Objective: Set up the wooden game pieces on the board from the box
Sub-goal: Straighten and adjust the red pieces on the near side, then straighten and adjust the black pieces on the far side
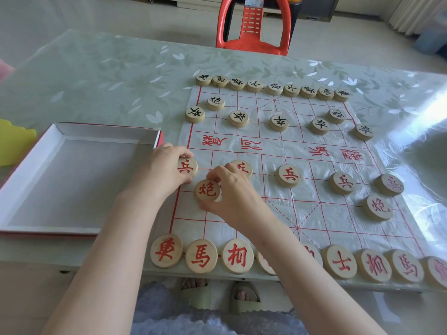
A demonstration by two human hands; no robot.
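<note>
A white plastic board [285, 151] with red grid lines lies on the table. Black-lettered wooden discs [273, 89] line its far edge, with several more in front of them. Red-lettered discs [202, 256] line the near edge. My left hand [162, 170] grips a red soldier disc [187, 167] at the board's left edge. My right hand [232, 192] holds a red cannon disc [207, 191] just below it and partly covers another red soldier disc [243, 166]. The box [31, 165], white inside with red outer sides, sits left of the board with nothing in it.
A red plastic chair [254, 25] stands beyond the table's far edge. A yellow object [14, 141] lies at the far left beside the box. The table has a glossy floral cover [108, 76]. My slippered feet show under the near edge.
</note>
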